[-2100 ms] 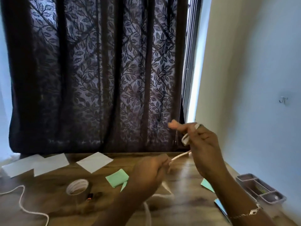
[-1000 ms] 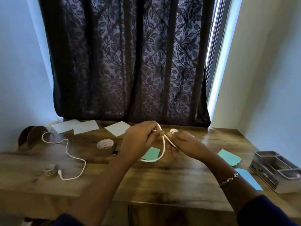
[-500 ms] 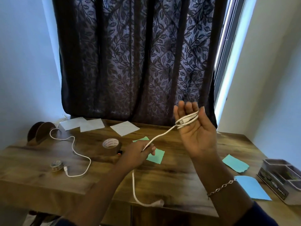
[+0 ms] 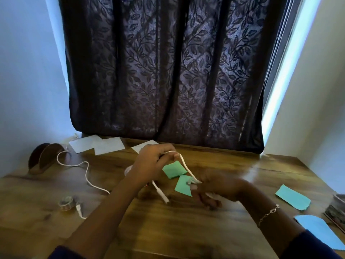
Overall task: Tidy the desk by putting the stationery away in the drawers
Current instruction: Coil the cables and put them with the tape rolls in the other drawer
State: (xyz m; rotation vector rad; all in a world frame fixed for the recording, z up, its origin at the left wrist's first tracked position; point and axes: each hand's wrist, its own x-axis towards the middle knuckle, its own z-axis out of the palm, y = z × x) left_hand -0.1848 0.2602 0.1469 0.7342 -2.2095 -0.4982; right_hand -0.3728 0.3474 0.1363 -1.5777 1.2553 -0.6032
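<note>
Above the wooden tabletop (image 4: 168, 230), the left hand (image 4: 149, 161) pinches a thin white cable (image 4: 184, 163) in curled fingers (image 4: 164, 147). The cable arcs down into the blurred right hand (image 4: 216, 187), whose grip cannot be told.

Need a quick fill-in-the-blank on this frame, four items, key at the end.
1. The cable running from the left hand to the right hand is ____ in colour.
2. The square paper between the hands is ____.
3. A bracelet is worn on the ____ wrist.
4. A second cable lies on the desk, to the ____ of both hands.
Missing words: white; green; right; left.
</note>
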